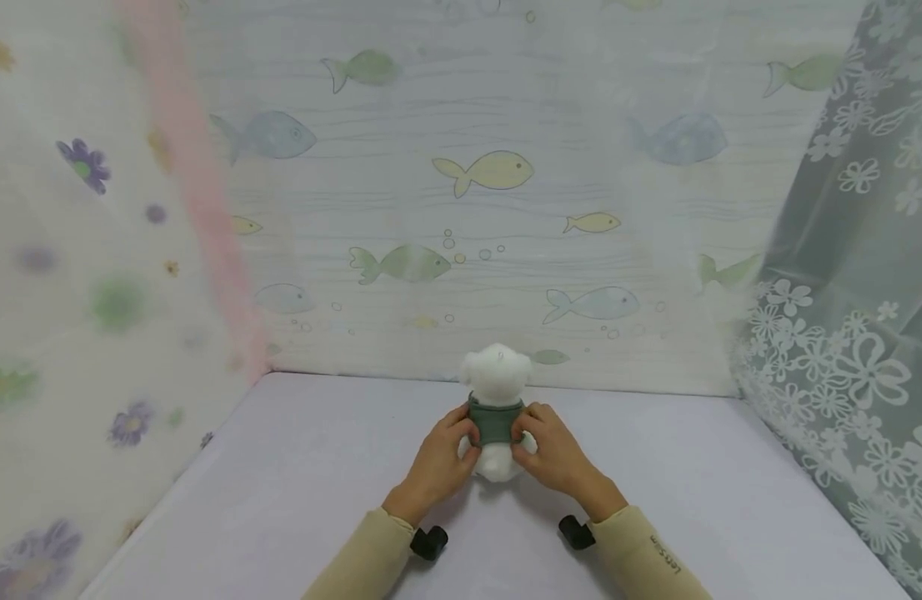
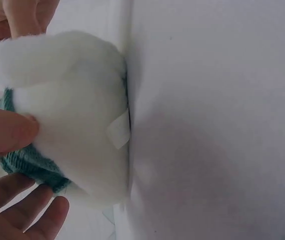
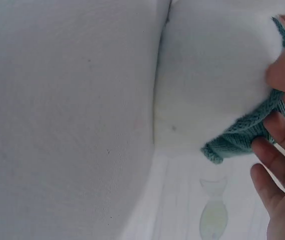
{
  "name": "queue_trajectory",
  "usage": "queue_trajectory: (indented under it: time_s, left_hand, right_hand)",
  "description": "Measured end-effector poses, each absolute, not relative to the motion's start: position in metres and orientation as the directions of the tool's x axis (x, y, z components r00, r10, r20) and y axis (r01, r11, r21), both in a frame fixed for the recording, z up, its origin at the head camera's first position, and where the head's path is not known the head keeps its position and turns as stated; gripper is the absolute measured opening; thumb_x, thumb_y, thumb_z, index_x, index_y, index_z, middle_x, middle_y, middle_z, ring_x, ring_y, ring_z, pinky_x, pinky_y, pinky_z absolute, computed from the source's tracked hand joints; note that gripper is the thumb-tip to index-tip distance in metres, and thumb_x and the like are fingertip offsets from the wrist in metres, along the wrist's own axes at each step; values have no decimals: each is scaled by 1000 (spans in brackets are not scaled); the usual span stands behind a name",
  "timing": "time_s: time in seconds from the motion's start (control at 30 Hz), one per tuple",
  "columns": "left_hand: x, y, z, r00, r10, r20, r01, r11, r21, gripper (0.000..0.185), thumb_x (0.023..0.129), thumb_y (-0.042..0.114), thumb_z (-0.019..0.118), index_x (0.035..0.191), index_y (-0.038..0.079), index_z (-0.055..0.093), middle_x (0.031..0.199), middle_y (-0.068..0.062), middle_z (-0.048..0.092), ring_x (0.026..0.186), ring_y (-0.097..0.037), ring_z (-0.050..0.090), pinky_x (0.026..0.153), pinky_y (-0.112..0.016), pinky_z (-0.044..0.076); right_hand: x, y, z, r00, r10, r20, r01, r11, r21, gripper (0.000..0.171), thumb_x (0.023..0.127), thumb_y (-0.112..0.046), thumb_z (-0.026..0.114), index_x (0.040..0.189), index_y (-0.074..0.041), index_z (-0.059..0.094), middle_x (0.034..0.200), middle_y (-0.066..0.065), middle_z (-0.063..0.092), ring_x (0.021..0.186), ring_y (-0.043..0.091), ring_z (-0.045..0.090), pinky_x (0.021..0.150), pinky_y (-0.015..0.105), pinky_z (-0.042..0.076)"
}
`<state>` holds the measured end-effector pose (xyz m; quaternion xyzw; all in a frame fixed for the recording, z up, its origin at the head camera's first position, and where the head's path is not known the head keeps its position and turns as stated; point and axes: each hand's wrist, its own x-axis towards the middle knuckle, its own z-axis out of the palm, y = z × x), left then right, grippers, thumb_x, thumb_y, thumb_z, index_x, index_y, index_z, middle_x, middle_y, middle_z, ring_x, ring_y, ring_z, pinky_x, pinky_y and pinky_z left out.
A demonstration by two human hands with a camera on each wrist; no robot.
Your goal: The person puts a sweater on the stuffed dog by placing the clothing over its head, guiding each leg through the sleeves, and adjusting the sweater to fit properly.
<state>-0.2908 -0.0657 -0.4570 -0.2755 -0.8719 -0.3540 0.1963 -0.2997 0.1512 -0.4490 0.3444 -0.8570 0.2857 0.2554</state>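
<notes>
Fingers of both hands are closing on the small green knitted sweater [image 1: 495, 422] that a white plush bear [image 1: 496, 377] is wearing. The bear is sitting upright on the pale lilac table [image 1: 296, 475], facing away from the person, near the back wall where a fish-patterned curtain [image 1: 476, 192] is hanging.

The left hand [image 1: 440, 458] is holding the bear's left flank; in the left wrist view its thumb [image 2: 7, 131] is pressing flat against the white fur just beside the sweater's hem [image 2: 30, 167], while the other fingers [image 2: 30, 212] are lying loosely spread beneath, slightly apart from the plush.

The right hand [image 1: 553, 454] is mirroring it on the other side. In the right wrist view its thumb and forefinger [image 3: 282, 75] are pinching the sweater's ribbed edge [image 3: 242, 135], and the remaining fingers [image 3: 275, 175] are fanning out, relaxed, below the knit.

A flowered curtain [image 1: 851, 358] is hanging at the right.
</notes>
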Motion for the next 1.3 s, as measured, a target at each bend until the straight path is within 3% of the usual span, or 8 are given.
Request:
queue_trajectory:
  time_s: [0.23,0.33,0.57,0.87,1.07,1.3]
  left_hand:
    - [-291,-74,-452,-754,500,426,656,599,459,25,79,5,75,75,17,53,147,-23,35,134,-37,35,105,-44,37]
    - [-291,-75,-453,-761,484,432,647,610,458,24,80,5,74,77,16,52,145,-22,37,133,-38,38,103,-45,39]
    - [-294,-73,-457,-768,384,512,620,645,447,22,81,8,75,97,11,61,140,-17,47,123,-35,49,96,-44,44]
    - [-299,-81,-457,-695,498,519,698,640,321,19,77,7,77,73,16,61,137,-18,49,127,-35,45,100,-44,42]
    - [-300,-83,-455,-703,544,458,703,625,338,23,77,9,76,69,18,56,141,-25,43,131,-38,40,100,-47,41]
    - [-297,-74,-459,-757,439,484,644,626,439,18,83,12,74,86,15,56,140,-21,44,128,-39,42,99,-48,42]
  right_hand:
    - [-300,158,-450,-649,-523,552,-744,588,-317,23,68,-5,69,72,-20,53,99,-2,49,97,16,44,81,38,42]
    - [-300,159,-449,-667,-514,540,-733,584,-350,21,71,-3,68,78,-17,55,99,-2,50,97,15,46,82,37,43]
    - [-304,158,-451,-772,-404,490,-627,607,-487,25,77,4,67,95,-13,60,101,-2,58,102,16,57,87,40,48]
    - [-302,165,-449,-781,-490,387,-624,623,-471,18,75,-3,63,75,-18,54,114,-1,56,104,19,55,85,40,47]
    - [-301,168,-446,-776,-540,326,-630,626,-461,17,75,-6,64,73,-20,53,120,0,53,110,20,52,86,38,45]
    - [-298,165,-445,-797,-497,343,-603,630,-489,16,80,-11,66,89,-16,54,118,0,53,108,20,53,89,42,46]
